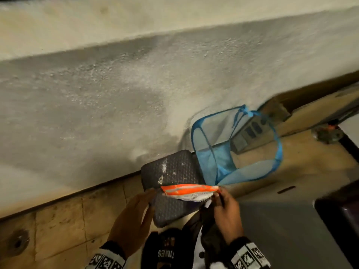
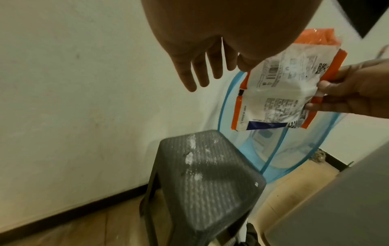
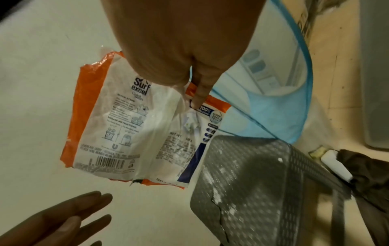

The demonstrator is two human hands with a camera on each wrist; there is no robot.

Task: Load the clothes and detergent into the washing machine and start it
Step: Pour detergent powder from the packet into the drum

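Observation:
An orange-and-white detergent packet (image 1: 189, 191), torn open along one edge, hangs over a grey stool (image 1: 171, 171). My right hand (image 1: 218, 194) pinches its right edge between thumb and fingers (image 3: 199, 98). The printed back of the packet (image 3: 136, 133) faces the right wrist camera. My left hand (image 1: 148, 194) is open with straight fingers (image 2: 202, 73) just beside the packet's (image 2: 280, 93) left end and holds nothing. An empty blue mesh laundry basket (image 1: 233, 148) stands behind the stool against the wall. The washing machine's grey top (image 1: 281, 230) is at lower right.
White powder is spilled on the stool seat (image 2: 206, 183). A rough white wall (image 1: 116, 103) is close ahead above a tiled floor (image 1: 58, 230). Dark brown cloth (image 3: 368, 169) with a small white object (image 3: 336, 166) lies beside the stool. A dark panel (image 1: 340, 220) edges the machine.

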